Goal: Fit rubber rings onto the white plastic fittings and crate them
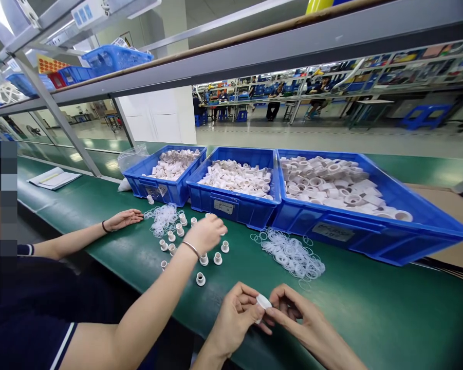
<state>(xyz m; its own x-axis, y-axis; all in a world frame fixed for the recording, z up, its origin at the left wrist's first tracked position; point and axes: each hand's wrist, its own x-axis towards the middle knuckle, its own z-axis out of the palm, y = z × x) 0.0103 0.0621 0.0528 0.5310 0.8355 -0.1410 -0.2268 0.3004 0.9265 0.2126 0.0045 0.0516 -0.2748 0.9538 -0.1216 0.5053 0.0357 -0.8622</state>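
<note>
Just above the green tabletop, a white plastic fitting (263, 301) is tilted so that its round face shows. My left hand (235, 319) pinches it between thumb and fingers. From the other side, my right hand (298, 314) has its thumb and fingertips closed at its edge; part of the fitting is hidden behind the fingers. Beyond my hands lies a loose pile of thin translucent rings (293, 254). To the left, several white flanged fittings (201, 279) stand upright on the table.
Three blue bins (223, 205) of white plastic parts line the back of the bench. On the left, a co-worker's hand (206, 235) reaches among the standing fittings, the other (124, 220) beside a second ring pile (164, 220). A metal shelf (231, 69) spans overhead.
</note>
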